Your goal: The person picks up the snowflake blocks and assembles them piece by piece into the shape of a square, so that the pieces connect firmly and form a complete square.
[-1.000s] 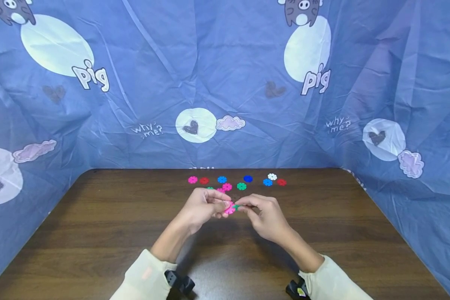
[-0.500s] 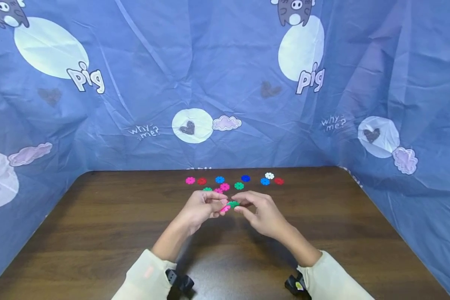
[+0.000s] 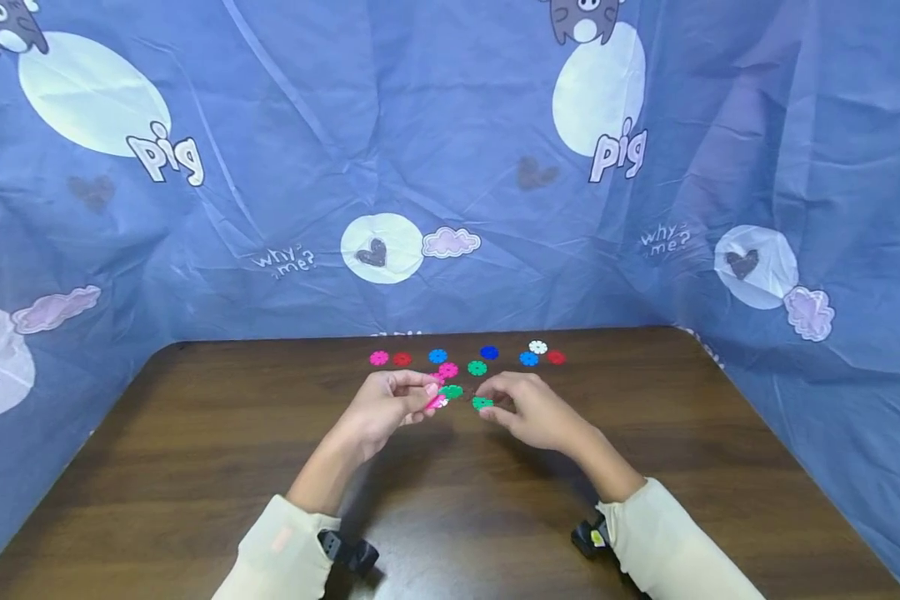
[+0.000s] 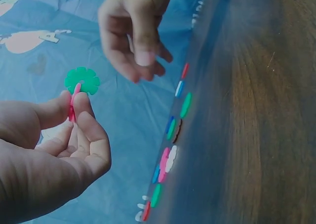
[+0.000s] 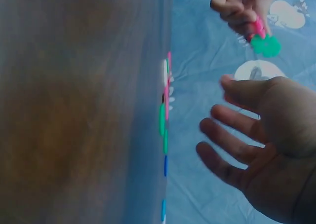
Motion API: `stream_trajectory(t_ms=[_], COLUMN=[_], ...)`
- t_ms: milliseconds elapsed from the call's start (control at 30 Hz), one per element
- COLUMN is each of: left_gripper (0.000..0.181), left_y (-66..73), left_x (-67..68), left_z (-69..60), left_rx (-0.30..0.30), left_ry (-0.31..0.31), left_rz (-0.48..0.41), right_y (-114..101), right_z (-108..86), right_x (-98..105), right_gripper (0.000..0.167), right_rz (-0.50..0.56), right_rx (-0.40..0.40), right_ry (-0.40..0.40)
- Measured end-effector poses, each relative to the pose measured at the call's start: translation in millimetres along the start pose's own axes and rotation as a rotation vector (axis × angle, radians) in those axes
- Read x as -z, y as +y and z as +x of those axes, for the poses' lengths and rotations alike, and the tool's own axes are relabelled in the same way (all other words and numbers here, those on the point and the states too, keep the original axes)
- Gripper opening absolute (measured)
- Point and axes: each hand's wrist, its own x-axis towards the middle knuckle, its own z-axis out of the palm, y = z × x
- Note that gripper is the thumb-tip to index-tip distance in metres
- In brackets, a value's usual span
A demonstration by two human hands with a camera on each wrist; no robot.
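Observation:
My left hand (image 3: 386, 408) pinches a pink notched disc (image 4: 75, 100) between thumb and fingers, above the table. A green notched disc (image 4: 83, 81) is slotted into the pink one's edge, standing at an angle to it. My right hand (image 3: 528, 408) hovers to the right, apart from the joined discs. In the right wrist view the right hand (image 5: 261, 140) has its fingers spread and loosely bent, with nothing between them. A loose green disc (image 3: 482, 402) lies on the table behind its fingertips in the head view.
Several loose notched discs lie toward the table's back edge, among them a pink disc (image 3: 378, 357), a dark blue disc (image 3: 489, 352), a white disc (image 3: 537, 347) and a red disc (image 3: 556, 357). A blue printed cloth (image 3: 450, 167) hangs behind the brown table (image 3: 450, 517).
The right hand has let go of the green disc, which stays joined to the pink one. My left hand has drawn left with both discs, and the hands are farther apart.

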Motion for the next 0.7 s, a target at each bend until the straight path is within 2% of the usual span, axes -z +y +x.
stream_trajectory(t_ms=[133, 267, 400, 533, 700], left_gripper=[0.028, 0.028, 0.026, 0.024, 0.024], left_y=[-1.4, -1.2, -0.8, -1.4, -1.1], left_x=[0.2, 2.0, 2.4, 2.1, 1.7], left_z=[0.7, 0.5, 0.4, 0.2, 0.5], left_rx=[-0.001, -0.003, -0.003, 0.006, 0.013], left_ry=[-0.002, -0.004, -0.023, -0.04, -0.041], left_rz=[-0.004, 0.005, 0.016, 0.018, 0.013], right_y=[10, 22, 36, 46, 52], right_z=[5.6, 13.8, 21.8, 28.9, 35.7], right_x=[4, 5, 2, -3, -6], right_gripper=[0.032, 0.04, 0.037, 0.038, 0.028], right_rz=[-0.041, -0.072, -0.13, -0.166, -0.127], right_rx=[-0.11, -0.192, -0.189, -0.151, -0.128], right_ry=[-0.118, -0.2, -0.236, -0.231, -0.221])
